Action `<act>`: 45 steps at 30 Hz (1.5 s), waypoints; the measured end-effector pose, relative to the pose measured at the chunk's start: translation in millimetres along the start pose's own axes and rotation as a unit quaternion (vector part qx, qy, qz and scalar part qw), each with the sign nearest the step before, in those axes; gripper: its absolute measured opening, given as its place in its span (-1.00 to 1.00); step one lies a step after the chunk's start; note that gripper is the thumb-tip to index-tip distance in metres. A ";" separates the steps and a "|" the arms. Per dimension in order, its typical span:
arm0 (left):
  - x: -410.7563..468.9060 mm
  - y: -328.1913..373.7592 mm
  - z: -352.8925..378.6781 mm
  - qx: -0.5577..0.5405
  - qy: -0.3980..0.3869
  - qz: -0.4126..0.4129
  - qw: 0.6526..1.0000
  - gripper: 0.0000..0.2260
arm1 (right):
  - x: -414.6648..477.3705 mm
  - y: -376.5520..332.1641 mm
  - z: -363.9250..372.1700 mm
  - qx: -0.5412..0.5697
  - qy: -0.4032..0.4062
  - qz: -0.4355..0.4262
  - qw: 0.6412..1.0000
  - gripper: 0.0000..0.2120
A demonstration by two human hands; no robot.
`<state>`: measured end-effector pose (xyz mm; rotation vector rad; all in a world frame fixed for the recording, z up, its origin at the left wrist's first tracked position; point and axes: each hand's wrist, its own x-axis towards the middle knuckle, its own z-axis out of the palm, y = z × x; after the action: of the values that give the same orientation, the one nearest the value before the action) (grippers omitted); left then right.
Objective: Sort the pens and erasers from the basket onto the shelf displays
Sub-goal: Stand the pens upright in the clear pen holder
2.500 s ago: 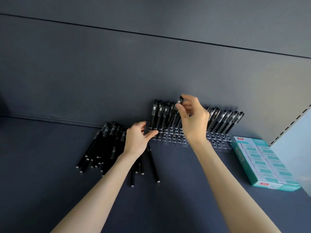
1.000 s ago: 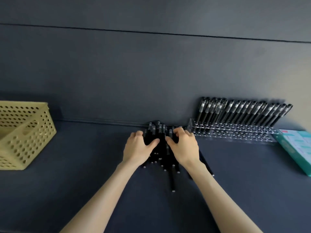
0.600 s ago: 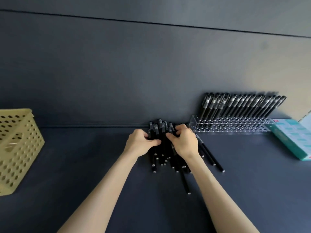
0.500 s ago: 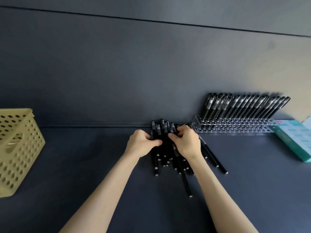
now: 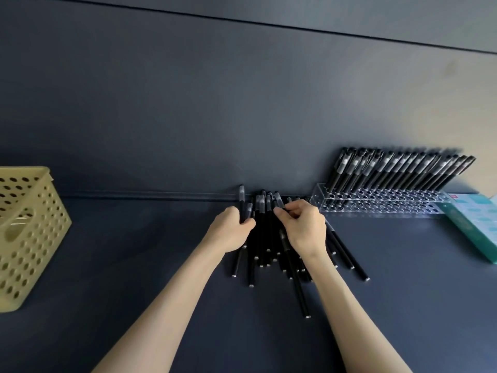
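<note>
A pile of black pens [image 5: 265, 238] lies on the dark shelf against the back wall. My left hand [image 5: 231, 231] rests on the pile's left side, fingers curled round a pen or two. My right hand [image 5: 304, 227] sits on the right side, thumb and fingers pinching the cap end of one pen. To the right stands a clear acrylic pen rack [image 5: 376, 204] with several black pens [image 5: 398, 170] upright in its back row. A teal eraser box [image 5: 476, 224] lies at the far right.
A yellow perforated basket [image 5: 29, 235] stands at the left edge of the shelf. Bare dark shelf surface [image 5: 134, 251] stretches between the basket and the pile. A few loose pens [image 5: 347, 254] splay out right of my right wrist.
My right hand left the rack and joined my left on the loose pile. Both hands have gathered the pens closer together, and the view has swung left, bringing the basket in.
</note>
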<state>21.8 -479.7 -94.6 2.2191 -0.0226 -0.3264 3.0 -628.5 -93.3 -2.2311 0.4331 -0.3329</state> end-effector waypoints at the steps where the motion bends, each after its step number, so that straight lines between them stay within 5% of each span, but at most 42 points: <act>1: -1.2 -0.7 0.0 0.000 0.000 0.002 1.000 -0.81 | 0.0 0.1 -0.4 0.006 0.006 -0.002 1.000 -0.78; 5: -11.1 -3.5 -1.6 -0.024 0.008 0.016 1.000 -0.77 | -1.3 -3.9 -5.4 0.073 0.010 -0.026 0.997 -0.87; 9: -29.2 5.4 -1.1 -0.170 0.033 0.062 0.983 -0.82 | -2.9 -4.9 -17.4 0.185 -0.034 -0.064 0.980 -0.91; 15: -51.2 43.4 21.1 -0.295 0.001 0.110 0.949 -0.83 | -1.0 4.4 -56.9 0.298 -0.057 -0.098 0.948 -0.74; 20: -58.7 80.1 59.7 -0.289 -0.009 0.126 0.949 -0.82 | 11.8 31.5 -105.9 0.311 -0.049 -0.124 0.941 -0.55; 31: -64.0 146.9 165.4 -0.197 0.047 0.122 0.972 -0.75 | 51.0 91.6 -205.3 0.357 -0.078 -0.162 0.917 -0.56; 37: -62.4 163.6 180.9 -0.289 0.014 0.130 0.948 -0.84 | 67.1 91.3 -211.5 0.369 -0.093 -0.189 0.905 -0.60; 45: -34.4 158.3 174.1 -0.307 0.163 0.123 0.930 -0.82 | 92.6 73.9 -203.3 0.348 0.048 -0.230 0.908 -0.61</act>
<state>-38.1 -708.2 -66.4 1.5973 -0.0153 0.1647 -3.9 -849.9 -13.9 -1.5826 -0.1679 -0.7221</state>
